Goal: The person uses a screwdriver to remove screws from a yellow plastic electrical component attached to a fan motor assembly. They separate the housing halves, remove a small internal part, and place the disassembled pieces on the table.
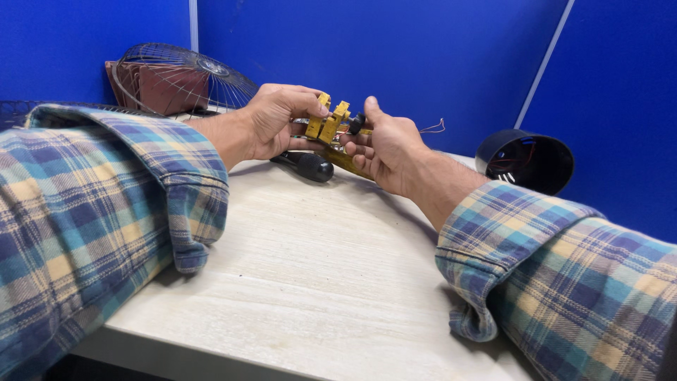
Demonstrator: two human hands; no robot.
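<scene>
Yellow blocky plastic part pinched by left hand, right hand.

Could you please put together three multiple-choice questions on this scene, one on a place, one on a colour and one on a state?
1. Where is the wire fan guard?
A. Far left of the table
B. Near right corner
C. On the floor

2. What colour is the part held in the hands?
A. Green
B. Yellow
C. White

3. How does the black-handled tool lie?
A. Gripped in the right hand
B. Flat on the table
C. Standing upright

Answers: 1 A, it sits behind the left hand. 2 B, its blocks are yellow. 3 B, it lies flat below the hands.
</scene>
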